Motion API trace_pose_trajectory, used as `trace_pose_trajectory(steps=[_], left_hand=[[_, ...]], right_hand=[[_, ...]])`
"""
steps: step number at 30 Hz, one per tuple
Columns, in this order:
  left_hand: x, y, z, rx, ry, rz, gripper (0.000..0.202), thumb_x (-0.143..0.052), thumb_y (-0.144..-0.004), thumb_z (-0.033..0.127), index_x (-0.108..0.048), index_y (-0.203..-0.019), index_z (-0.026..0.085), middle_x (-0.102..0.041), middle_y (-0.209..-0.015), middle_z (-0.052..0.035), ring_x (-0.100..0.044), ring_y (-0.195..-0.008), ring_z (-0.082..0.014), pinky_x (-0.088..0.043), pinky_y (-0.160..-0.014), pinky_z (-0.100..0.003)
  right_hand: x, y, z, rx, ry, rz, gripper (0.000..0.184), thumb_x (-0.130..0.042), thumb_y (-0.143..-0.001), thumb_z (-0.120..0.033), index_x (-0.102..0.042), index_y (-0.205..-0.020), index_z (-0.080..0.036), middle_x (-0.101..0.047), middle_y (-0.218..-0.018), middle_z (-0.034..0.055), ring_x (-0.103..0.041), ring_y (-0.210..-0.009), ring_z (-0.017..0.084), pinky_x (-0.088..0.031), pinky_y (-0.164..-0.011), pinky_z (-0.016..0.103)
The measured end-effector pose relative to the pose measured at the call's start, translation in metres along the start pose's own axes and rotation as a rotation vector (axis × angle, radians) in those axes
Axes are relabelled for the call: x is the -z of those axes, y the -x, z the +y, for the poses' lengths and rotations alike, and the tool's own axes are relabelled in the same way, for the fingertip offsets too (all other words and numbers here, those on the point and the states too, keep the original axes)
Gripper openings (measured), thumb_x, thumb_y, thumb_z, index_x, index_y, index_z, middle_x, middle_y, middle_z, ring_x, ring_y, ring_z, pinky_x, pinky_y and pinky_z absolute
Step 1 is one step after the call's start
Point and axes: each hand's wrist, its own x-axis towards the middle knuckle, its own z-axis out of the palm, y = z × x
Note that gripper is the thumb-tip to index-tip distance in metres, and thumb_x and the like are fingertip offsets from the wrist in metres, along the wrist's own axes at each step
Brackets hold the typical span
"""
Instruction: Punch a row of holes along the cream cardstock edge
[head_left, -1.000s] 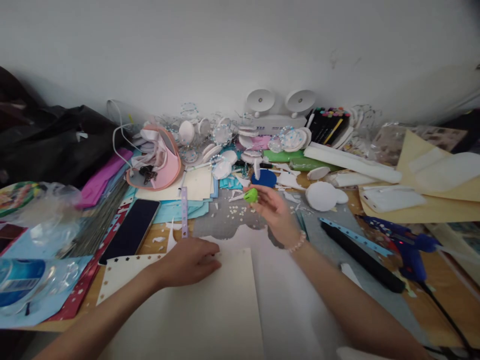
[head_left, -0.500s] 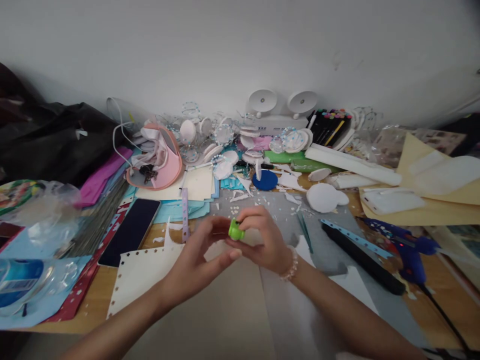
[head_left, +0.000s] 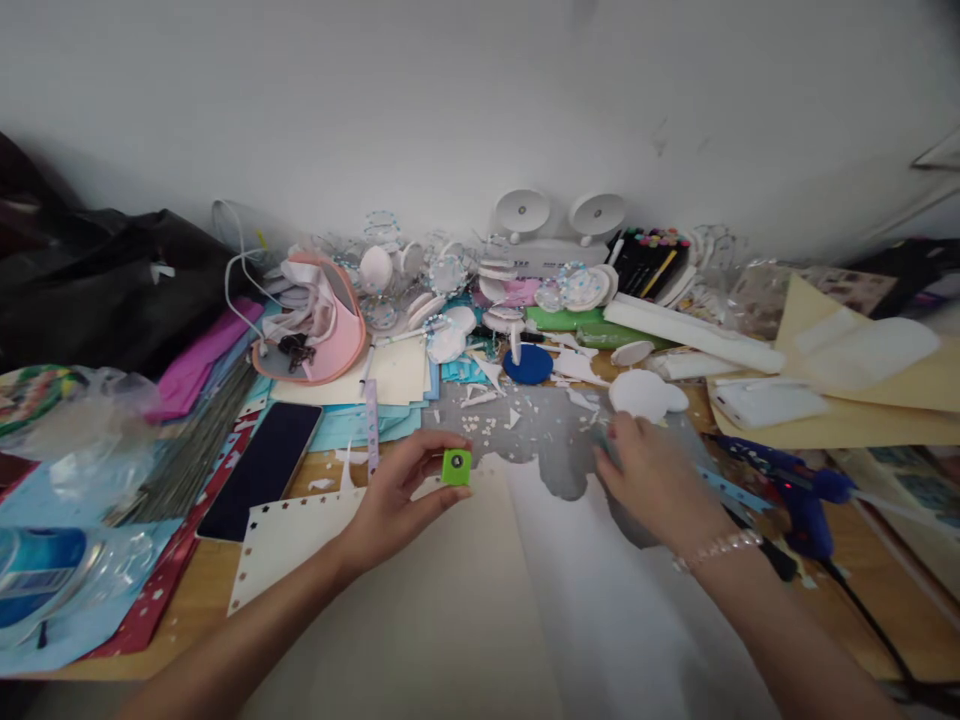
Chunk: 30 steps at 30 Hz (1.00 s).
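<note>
My left hand pinches a small lime-green craft punch between thumb and fingers, its face with a dark round mark toward me. Beneath it lies a cream sheet with star-shaped holes along its edge. My right hand, wearing a beaded bracelet, is over the grey mat and blurred by motion. A teal bit of the tweezers shows at its thumb and forefinger; the rest is hidden, so whether the fingers grip them is unclear. White paper with a wavy cut edge lies between the hands.
A phone and a pink visor are on the left. Beaded white discs crowd the back, near a blue disc. At right sits a blue glue gun with a lit red light and a cord. Paper scraps litter the mat.
My right hand has left the green punch and moved right to where the tweezers lay. My left hand now holds the punch alone, turned to show its face.
</note>
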Motion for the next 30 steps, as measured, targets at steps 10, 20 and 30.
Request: trace_pose_trajectory(steps=[10,20,30], left_hand=[[0.004,-0.004,-0.034,0.096,0.064,-0.027,0.037,-0.068,-0.075,0.026,-0.054,-0.108,0.019,-0.057,-0.110,-0.0079,-0.055,-0.106,-0.0194,-0.044,-0.095,-0.036],[0.006,-0.001,-0.034,0.073,-0.014,-0.092,0.035,-0.065,-0.078,0.023,-0.053,-0.111,0.020,-0.055,-0.112,-0.0082,-0.053,-0.108,-0.0196,-0.043,-0.097,-0.035],[0.008,-0.001,-0.038,0.069,0.121,-0.090,0.037,-0.066,-0.078,0.016,-0.051,-0.111,0.025,-0.055,-0.109,-0.0052,-0.054,-0.106,-0.0180,-0.042,-0.094,-0.031]], right_hand=[[-0.006,0.002,0.000,0.014,-0.432,-0.062,0.019,-0.045,-0.078,-0.011,-0.058,-0.089,-0.019,-0.061,-0.081,0.0055,-0.058,-0.070,0.020,-0.043,-0.063,0.032],[-0.005,-0.018,-0.063,0.155,-1.009,0.147,0.023,-0.061,-0.081,-0.028,-0.058,-0.103,-0.024,-0.052,-0.076,0.0010,-0.049,-0.061,0.013,-0.043,-0.052,0.025],[-0.047,-0.017,-0.058,0.048,-1.193,0.202,0.009,-0.051,-0.089,-0.030,-0.053,-0.092,-0.021,-0.051,-0.061,-0.0038,-0.050,-0.049,0.009,-0.041,-0.046,0.021]])
